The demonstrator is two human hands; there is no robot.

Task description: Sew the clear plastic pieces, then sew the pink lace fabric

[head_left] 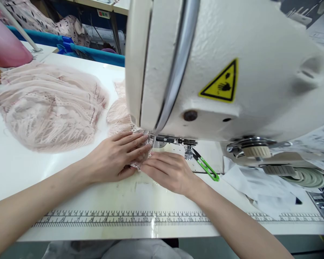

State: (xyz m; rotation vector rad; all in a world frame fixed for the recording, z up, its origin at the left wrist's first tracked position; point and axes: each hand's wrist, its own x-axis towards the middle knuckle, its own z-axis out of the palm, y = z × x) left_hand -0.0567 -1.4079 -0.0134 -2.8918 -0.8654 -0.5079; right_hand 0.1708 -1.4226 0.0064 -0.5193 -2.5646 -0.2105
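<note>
My left hand [116, 156] lies flat, fingers stretched out, pressing a small piece of pink lace fabric [143, 144] onto the white table just in front of the sewing machine's needle area [162, 139]. My right hand [169, 171] rests beside it, fingers extended and touching the near edge of the same piece. The big cream sewing machine head [232, 68] hangs over both hands and hides the fabric behind the needle. More pink lace [118, 111] trails out to the left behind the machine.
A heap of pink lace pieces [48, 108] lies on the table's left. Green thread snips [206, 166] lie right of my right hand. White cloth [259, 183] and a thread spool [305, 177] sit at right. A printed ruler [124, 218] runs along the near edge.
</note>
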